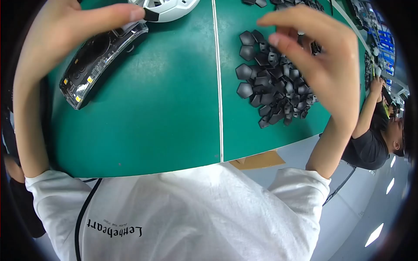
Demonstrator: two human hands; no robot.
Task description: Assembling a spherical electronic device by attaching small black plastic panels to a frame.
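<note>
My left hand (65, 35) is at the upper left, its thumb stretched to the right and pressed on a small black piece (151, 15). Its other fingers lie mostly out of the picture. That black piece overlaps the rim of a white rounded shell with cut-outs (174, 9) at the top edge. Below the thumb lies a curved black panel (98, 63) with a glossy face and small yellow-lit squares. My right hand (315, 56) hovers over a heap of black five-sided caps (278, 82), thumb and forefinger apart. I see nothing between them; the other fingers are partly hidden.
A green table mat (143, 126) has a white line (217, 78) running across it front to back. More black caps (300, 3) lie at the far right. A brown cardboard piece (257, 160) shows below the front edge. Another person (370, 143) sits at the right.
</note>
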